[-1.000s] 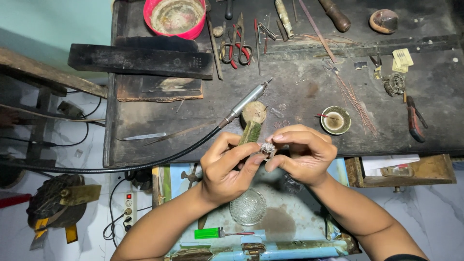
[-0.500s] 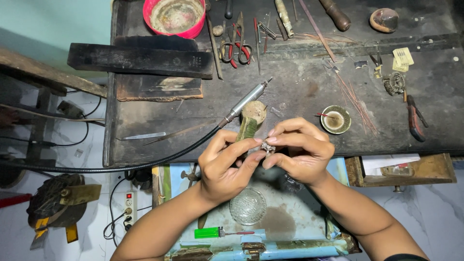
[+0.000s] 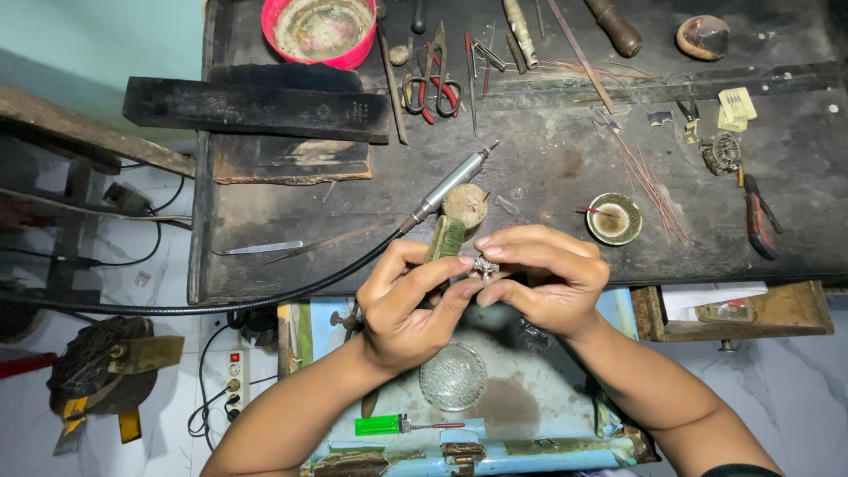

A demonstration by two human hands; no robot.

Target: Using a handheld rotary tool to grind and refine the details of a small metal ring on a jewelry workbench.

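My dark, scarred workbench (image 3: 548,168) fills most of what I see, and below its front edge sits the worn pale-blue tray (image 3: 530,424) over my lap, with a small clear glass dish (image 3: 452,377) and a green lighter (image 3: 378,426) lying in it. On the bench the flexible-shaft handpiece (image 3: 450,184) lies at a slant, its black cable running off to my left, just beside the wooden bench peg (image 3: 459,216). Farther back stand a red bowl (image 3: 320,31) and a pair of red-handled pliers (image 3: 431,84); to my right a little round cup (image 3: 614,218) sits near a scatter of thin wires (image 3: 649,177). My left hand (image 3: 408,305) and my right hand (image 3: 543,276) meet just in front of the peg, both closed in a fingertip pinch on a small silver piece (image 3: 482,266) held between them, above the tray and clear of the bench. I judge this to be a close fitting or checking step, done by fingers alone with no tool in hand. The next move seems to call for a steady grip and small, careful turns, since a slip would drop the piece into the tray.
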